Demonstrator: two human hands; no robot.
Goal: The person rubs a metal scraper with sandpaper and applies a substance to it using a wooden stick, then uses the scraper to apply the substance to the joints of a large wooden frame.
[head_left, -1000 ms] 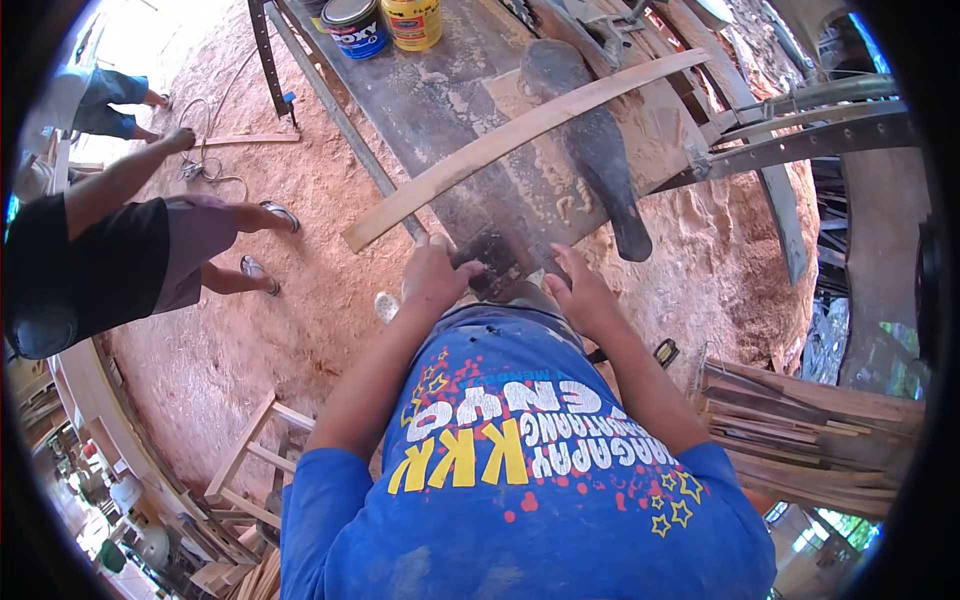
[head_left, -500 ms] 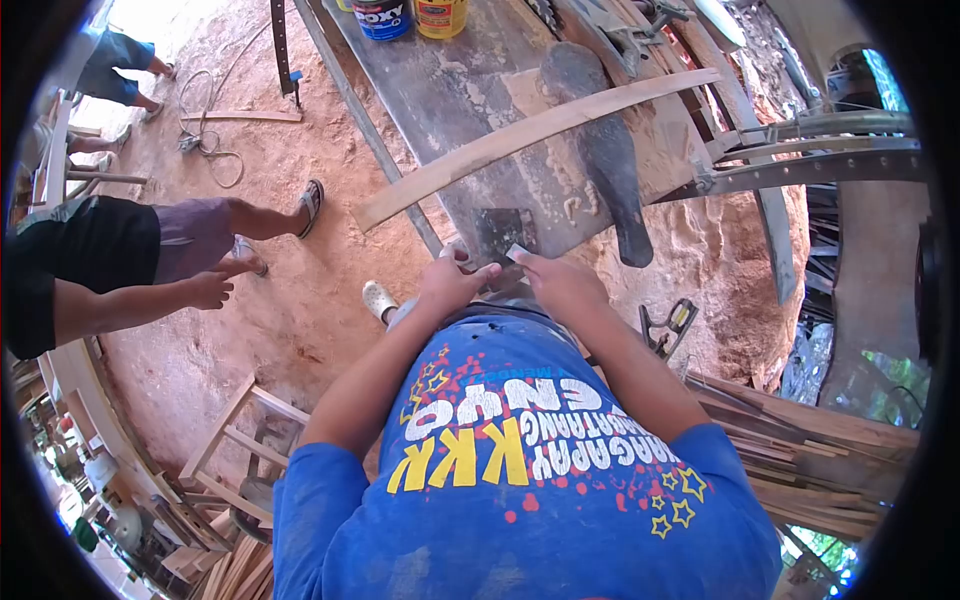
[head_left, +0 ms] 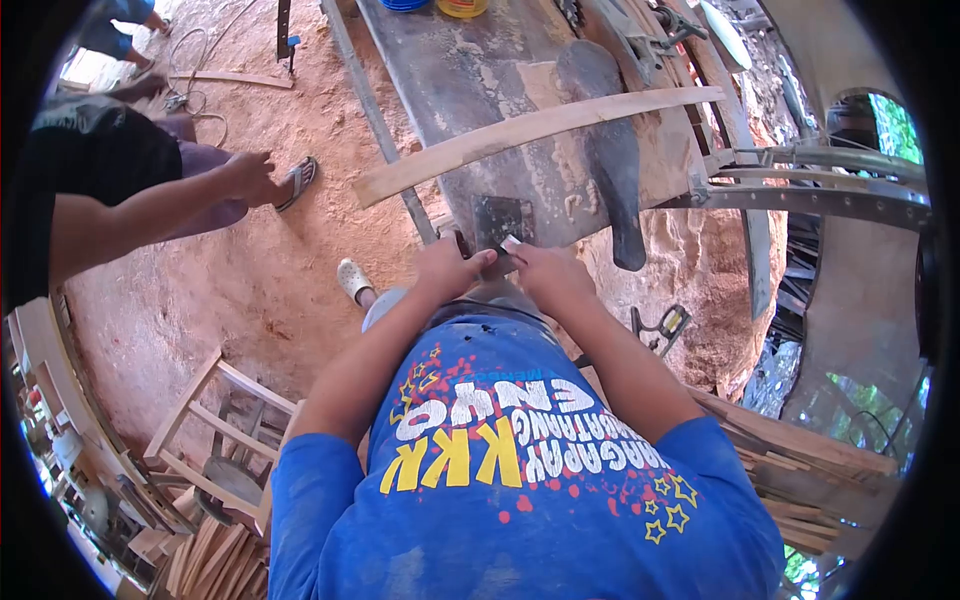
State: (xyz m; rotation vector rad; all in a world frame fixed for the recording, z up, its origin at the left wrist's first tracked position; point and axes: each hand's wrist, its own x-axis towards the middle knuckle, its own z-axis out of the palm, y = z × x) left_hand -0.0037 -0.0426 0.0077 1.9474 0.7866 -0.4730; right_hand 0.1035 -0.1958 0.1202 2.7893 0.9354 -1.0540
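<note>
At the workbench's near edge, my left hand (head_left: 450, 268) is closed on something I cannot make out, its thumb pointing right. My right hand (head_left: 552, 280) pinches a small whitish piece (head_left: 511, 243) between thumb and fingers. A dark square plate (head_left: 503, 220) lies on the workbench (head_left: 450, 90) just beyond both hands. Farther up, a long curved wooden strip (head_left: 540, 130) lies across the bench and over a dark, elongated object (head_left: 610, 160).
A person in a dark shirt (head_left: 110, 160) stands at the left, an arm stretched toward the bench. Wooden frames (head_left: 215, 430) stand lower left. Stacked wood strips (head_left: 800, 460) lie lower right, near a clamp-like tool (head_left: 665, 325). Two cans (head_left: 462, 6) show at the top.
The view has shifted, so the cans sit higher and are mostly cut off. The other person's arm has risen and moved closer to the bench. My hands stay close together near the plate.
</note>
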